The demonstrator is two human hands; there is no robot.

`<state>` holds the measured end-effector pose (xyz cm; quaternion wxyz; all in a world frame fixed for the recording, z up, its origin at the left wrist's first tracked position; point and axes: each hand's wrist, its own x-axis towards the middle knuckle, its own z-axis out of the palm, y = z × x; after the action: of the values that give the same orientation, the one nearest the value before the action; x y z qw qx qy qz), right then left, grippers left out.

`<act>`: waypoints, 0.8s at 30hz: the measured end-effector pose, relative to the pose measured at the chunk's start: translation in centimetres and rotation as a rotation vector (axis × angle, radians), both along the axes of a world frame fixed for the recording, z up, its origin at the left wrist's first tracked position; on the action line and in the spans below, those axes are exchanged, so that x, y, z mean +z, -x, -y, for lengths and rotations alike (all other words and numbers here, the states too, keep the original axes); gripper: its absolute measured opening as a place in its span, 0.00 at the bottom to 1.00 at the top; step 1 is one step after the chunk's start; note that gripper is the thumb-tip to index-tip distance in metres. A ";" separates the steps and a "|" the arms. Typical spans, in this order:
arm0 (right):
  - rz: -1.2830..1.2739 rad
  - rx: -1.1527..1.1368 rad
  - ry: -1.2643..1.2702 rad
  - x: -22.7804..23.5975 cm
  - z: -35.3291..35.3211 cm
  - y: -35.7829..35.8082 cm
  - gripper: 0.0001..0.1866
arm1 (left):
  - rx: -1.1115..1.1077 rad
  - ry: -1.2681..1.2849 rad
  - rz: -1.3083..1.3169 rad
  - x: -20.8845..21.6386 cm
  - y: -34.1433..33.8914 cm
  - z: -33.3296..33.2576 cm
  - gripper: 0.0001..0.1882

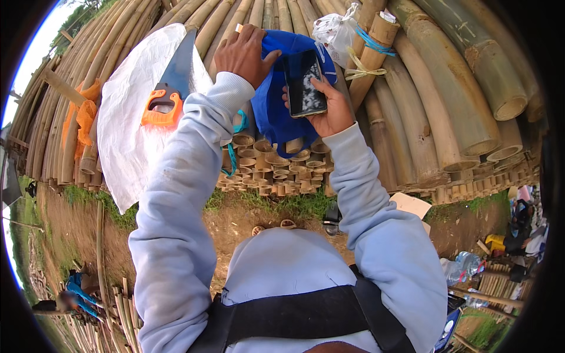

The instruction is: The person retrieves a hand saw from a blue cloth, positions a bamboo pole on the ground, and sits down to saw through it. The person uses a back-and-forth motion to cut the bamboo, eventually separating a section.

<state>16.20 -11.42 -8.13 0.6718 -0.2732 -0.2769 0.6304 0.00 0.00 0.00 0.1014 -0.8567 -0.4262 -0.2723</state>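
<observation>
- Because the phone [299,88] sits over the blue bag [268,112], we would do well to support its back with the fingers and let only the thumb travel across the glass; a slight tilt would probably cut the glare.
- We see the right hand [333,112] closed round the phone's lower part, thumb laid over the right edge, fingertips showing at the left edge.
- The phone looks slim and dark, its screen turned up towards us; pale, patchy reflections cover much of the glass, so we cannot tell whether it is lit.
- The left hand [242,57] rests at the bag's upper left side, thumb spread apart and pointing at the phone, fingers bent. We cannot tell whether they grip the cloth; a pale tip shows beside them, too small to name.
- The bag lies slack and creased on bamboo poles [438,88], drooping over their cut ends.
- Left of the bag we find a saw [178,67] with an orange handle, lying on a white sheet [126,106].
- Right of it, we see a white plastic bag [334,32] and a short bamboo piece with a blue tie [376,42].
- Farther out, we notice orange netting [86,120] and, at lower right, clear bottles [468,262].
</observation>
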 end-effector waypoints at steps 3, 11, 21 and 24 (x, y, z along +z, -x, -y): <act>-0.039 -0.003 0.096 -0.1 -1.1 0.5 0.23 | -0.076 -0.079 0.075 -0.5 -1.1 -0.8 0.29; 0.006 -0.203 0.023 -1.2 -3.9 -1.3 0.21 | -0.501 -0.208 -0.037 0.6 -1.7 -2.3 0.37; 0.918 -0.286 -0.016 0.3 -6.0 -1.3 0.30 | -0.423 -0.099 -0.117 1.8 0.0 -1.2 0.46; 1.242 -0.225 -0.074 0.4 -7.7 -0.1 0.27 | -0.499 -0.034 -0.042 1.5 -1.2 -0.5 0.48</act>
<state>16.28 -3.68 -7.78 0.4568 -0.5922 -0.6065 0.2696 1.20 0.53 1.50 0.0544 -0.9390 -0.1945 -0.2783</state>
